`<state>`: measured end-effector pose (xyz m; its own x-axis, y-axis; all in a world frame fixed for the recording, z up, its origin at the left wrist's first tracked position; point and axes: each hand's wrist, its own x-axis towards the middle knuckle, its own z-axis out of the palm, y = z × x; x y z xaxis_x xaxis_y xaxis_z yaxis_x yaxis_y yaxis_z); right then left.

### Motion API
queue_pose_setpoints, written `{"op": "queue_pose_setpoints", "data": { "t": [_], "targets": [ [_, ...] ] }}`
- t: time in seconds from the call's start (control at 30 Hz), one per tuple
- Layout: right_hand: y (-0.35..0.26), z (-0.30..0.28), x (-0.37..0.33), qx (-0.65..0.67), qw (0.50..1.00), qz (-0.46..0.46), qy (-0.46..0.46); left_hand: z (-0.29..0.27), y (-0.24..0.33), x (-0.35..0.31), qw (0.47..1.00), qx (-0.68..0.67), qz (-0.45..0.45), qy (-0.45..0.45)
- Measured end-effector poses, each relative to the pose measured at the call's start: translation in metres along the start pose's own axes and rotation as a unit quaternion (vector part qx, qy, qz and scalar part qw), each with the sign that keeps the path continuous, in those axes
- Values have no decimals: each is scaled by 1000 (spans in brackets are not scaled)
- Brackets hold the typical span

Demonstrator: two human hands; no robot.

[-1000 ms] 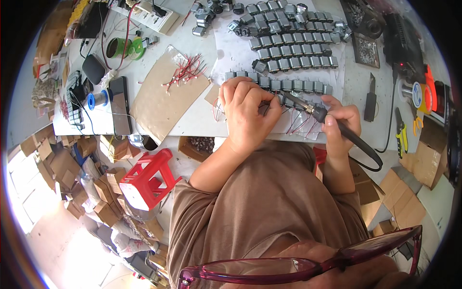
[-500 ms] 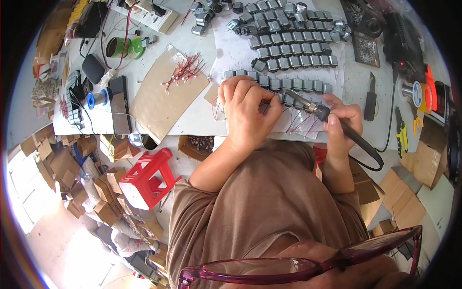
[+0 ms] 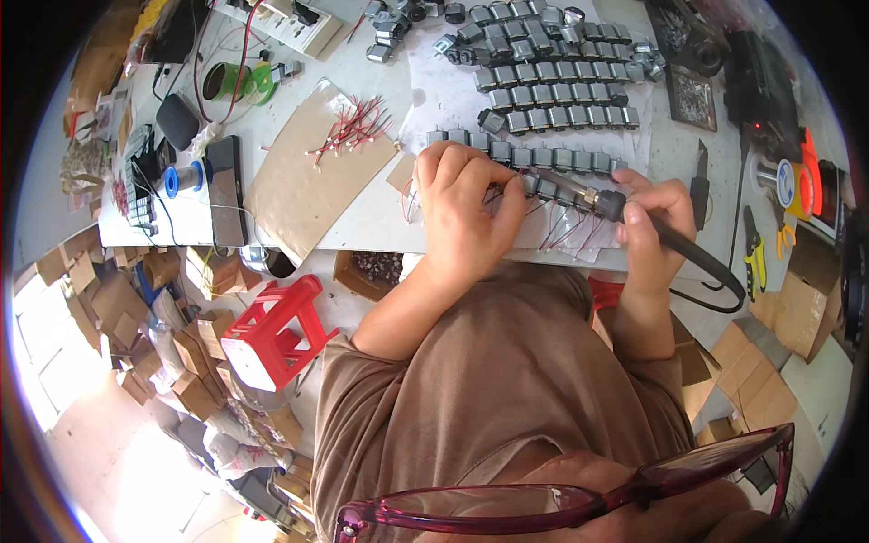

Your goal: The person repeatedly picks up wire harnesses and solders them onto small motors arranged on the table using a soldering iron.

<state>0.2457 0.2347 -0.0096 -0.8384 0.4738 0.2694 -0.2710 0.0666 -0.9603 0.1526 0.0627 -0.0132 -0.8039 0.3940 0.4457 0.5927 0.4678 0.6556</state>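
Observation:
My right hand (image 3: pixel 656 222) grips a soldering iron (image 3: pixel 611 204) by its dark handle, its tip pointing left toward the nearest row of small motors. Close to that tip, my left hand (image 3: pixel 463 204) is closed with thumb and forefinger together; what they pinch is hidden. Thin red and dark wires (image 3: pixel 566 228) trail from the nearest motors toward the table's front edge. Beyond my hands, small grey metal motors (image 3: pixel 563 161) stand in several rows on white paper. Left of them, a bundle of red wires with white connectors (image 3: pixel 351 131) lies on a brown sheet (image 3: pixel 285 195).
On the left are a phone (image 3: pixel 226 190), a blue solder spool (image 3: pixel 184 180) and a power strip (image 3: pixel 303 32). A knife (image 3: pixel 700 188), yellow-handled cutters (image 3: pixel 755 253) and a small tray of bits (image 3: pixel 692 98) lie right. A red stool (image 3: pixel 281 330) stands below the table.
My right hand and the soldering iron have shifted slightly right, and the iron's cable bows farther right. My left hand stays almost in place, still closed.

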Motion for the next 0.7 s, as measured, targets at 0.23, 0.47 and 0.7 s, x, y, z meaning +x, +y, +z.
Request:
{"op": "queue_pose_setpoints", "data": {
  "t": [0.23, 0.47, 0.7],
  "targets": [
    [-10, 11, 12, -42, 997, 64, -26, -5, -3, 1, 999, 1, -22, -28],
    [-9, 14, 15, -52, 997, 55, -28, -7, -3, 3, 999, 12, -14, -46],
    [-8, 15, 19, -74, 996, 13, -52, -8, -4, 4, 998, 16, -13, -60]
  ]
}}
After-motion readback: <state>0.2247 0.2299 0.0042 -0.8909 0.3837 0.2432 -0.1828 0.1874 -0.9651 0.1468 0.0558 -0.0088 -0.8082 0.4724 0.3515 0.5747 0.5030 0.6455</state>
